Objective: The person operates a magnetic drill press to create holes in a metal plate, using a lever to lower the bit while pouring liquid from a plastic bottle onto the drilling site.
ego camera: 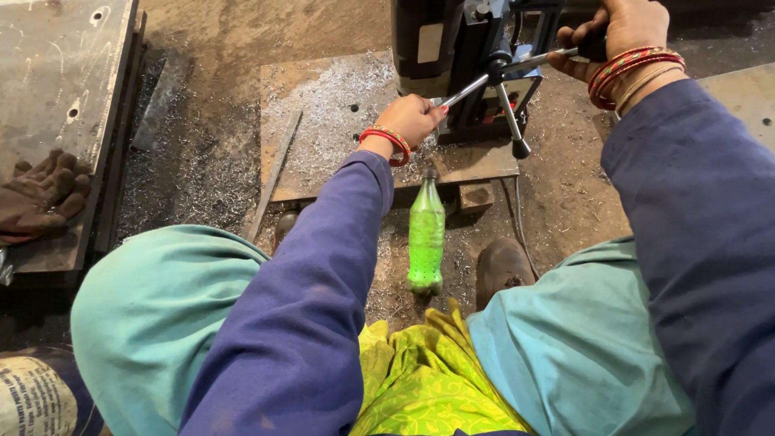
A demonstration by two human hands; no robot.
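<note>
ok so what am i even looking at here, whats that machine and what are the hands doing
This is one picture from a camera worn on a person's head, looking down past their knees at the floor. The dark machine at the top looks like a drill press standing on a steel plate that is covered in metal shavings. The right hand grips one spoke of the machine's feed handle, the lever set on its side. The left hand rests on the plate at the foot of the machine; what it holds, if anything, I cannot tell. A green plastic bottle lies on the floor between the person's feet. On another steel plate at far left lies a brown work glove.
</note>
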